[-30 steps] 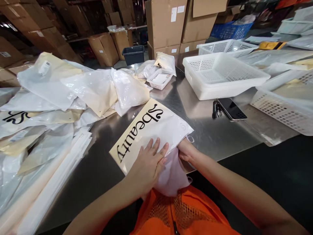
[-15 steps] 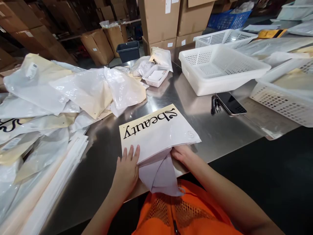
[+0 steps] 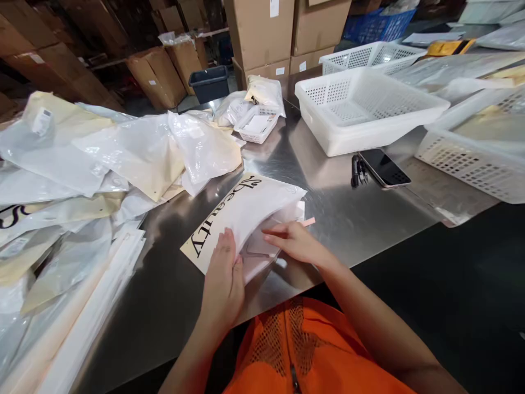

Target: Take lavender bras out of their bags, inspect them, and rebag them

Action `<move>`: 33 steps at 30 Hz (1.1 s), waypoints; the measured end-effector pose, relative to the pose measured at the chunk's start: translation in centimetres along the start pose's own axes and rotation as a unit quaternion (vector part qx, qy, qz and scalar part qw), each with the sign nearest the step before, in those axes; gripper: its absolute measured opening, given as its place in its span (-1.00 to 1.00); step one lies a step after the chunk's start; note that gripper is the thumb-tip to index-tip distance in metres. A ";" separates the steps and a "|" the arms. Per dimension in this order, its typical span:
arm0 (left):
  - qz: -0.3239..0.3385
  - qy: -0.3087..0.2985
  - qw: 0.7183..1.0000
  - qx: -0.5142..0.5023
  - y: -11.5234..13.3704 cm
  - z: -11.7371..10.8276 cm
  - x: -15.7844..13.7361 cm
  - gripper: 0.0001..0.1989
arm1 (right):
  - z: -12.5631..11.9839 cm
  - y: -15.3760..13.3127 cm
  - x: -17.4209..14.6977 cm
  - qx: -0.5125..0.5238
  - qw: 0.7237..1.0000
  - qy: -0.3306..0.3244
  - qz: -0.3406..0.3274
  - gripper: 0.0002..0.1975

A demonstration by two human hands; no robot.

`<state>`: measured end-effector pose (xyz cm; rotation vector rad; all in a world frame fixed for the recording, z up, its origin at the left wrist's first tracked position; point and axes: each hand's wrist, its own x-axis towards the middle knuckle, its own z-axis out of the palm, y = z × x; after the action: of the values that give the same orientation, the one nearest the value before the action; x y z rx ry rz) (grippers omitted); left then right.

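Note:
A printed plastic bag [image 3: 241,210], white with a cream strip lettered "beauty", lies slanted on the metal table with its mouth gaping towards me. Through the opening a pale grey-lilac cloth [image 3: 262,246] shows inside. My left hand [image 3: 225,273] grips the bag's near left side, fingers on top and thumb at the mouth's edge. At the right of the mouth, my right hand [image 3: 297,241] pinches the lip; its fingertips are partly hidden in the opening. A small pink strip [image 3: 309,221] pokes out beyond the right hand.
Heaped plastic bags [image 3: 131,153] cover the left side. A small white basket [image 3: 257,126] sits behind the bag. To the right are a black phone [image 3: 384,167], dark pens [image 3: 357,171] and white perforated baskets [image 3: 369,126]. Cardboard boxes [image 3: 262,38] stand at the back.
The bag has turned and shifted left, and its mouth has opened wider. The cloth that hung out is now inside. My right hand has moved up to the mouth; my left closed on the side.

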<state>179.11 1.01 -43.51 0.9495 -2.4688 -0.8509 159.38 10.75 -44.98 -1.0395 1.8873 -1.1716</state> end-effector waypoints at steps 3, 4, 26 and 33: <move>-0.063 0.057 0.994 -0.071 0.3 -1.7 0.9 -0.46 | -2.0 2.4 -2.2 -0.189 0.974 0.124 0.026 -0.54; -0.070 0.078 0.991 -0.088 0.4 -2.1 1.1 -0.46 | -2.4 3.5 -2.7 -0.254 0.954 0.160 0.014 -0.49; 0.079 -0.079 0.993 0.036 -2.0 0.3 0.0 -0.46 | 3.4 1.4 4.9 0.358 0.917 0.136 0.116 -0.73; 0.076 -0.028 0.996 0.024 -3.1 0.1 -1.1 -0.49 | 4.1 2.1 2.1 -0.121 0.987 0.073 -0.081 -0.48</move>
<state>181.31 -0.02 -45.75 0.7514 -2.5809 -0.7809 161.37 7.90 -48.66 -1.2892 2.1343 -1.1548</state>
